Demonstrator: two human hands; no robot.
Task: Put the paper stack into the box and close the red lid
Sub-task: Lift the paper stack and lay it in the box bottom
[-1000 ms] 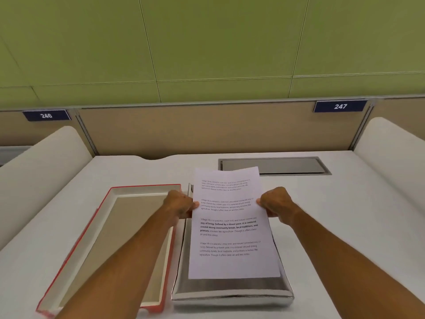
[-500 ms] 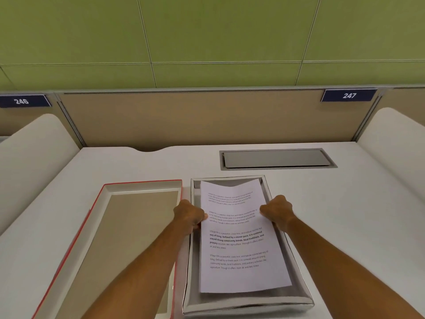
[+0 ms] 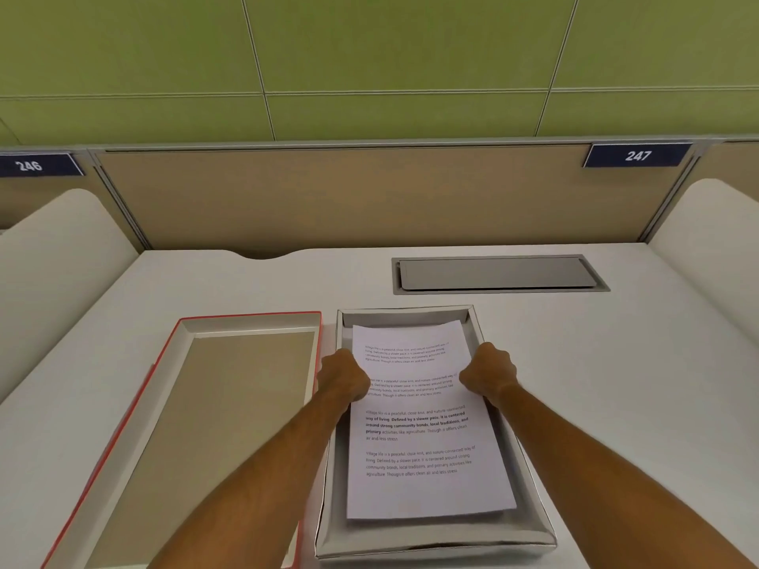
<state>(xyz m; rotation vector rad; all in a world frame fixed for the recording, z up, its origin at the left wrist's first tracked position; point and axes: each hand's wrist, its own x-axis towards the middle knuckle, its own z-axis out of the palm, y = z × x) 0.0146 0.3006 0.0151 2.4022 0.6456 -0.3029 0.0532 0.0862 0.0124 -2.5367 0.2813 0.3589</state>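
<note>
At the far left, a number plate reading 246 [image 3: 31, 165] is fixed to the partition behind the desk [image 3: 616, 384]. Toward the desk's front-left corner the red lid [image 3: 197, 425] is laid upside down, its pale inside facing up and its red rim seen along the outer edges; its near end is cut off by the bottom of the view. Just beside it, to the right, the box [image 3: 534, 507] is set open near the front edge of the desk, its walls silvery grey. The left hand [image 3: 343, 375] is curled closed on the left edge of the paper stack [image 3: 423, 445], over the box's left wall, close to the lid's right wall. The paper stack, white with printed paragraphs on the top sheet, is held inside the box, its near end lying low against the bottom and its far end slightly raised; whether it rests fully flat cannot be told. The right hand [image 3: 488, 373] is closed in the same way on the stack's right edge, by the box's right wall. Behind the box, toward the desk's back edge, a grey cable hatch [image 3: 497, 273] is set flush into the surface. On the partition at the far right a plate reading 247 [image 3: 637, 156] is mounted.
</note>
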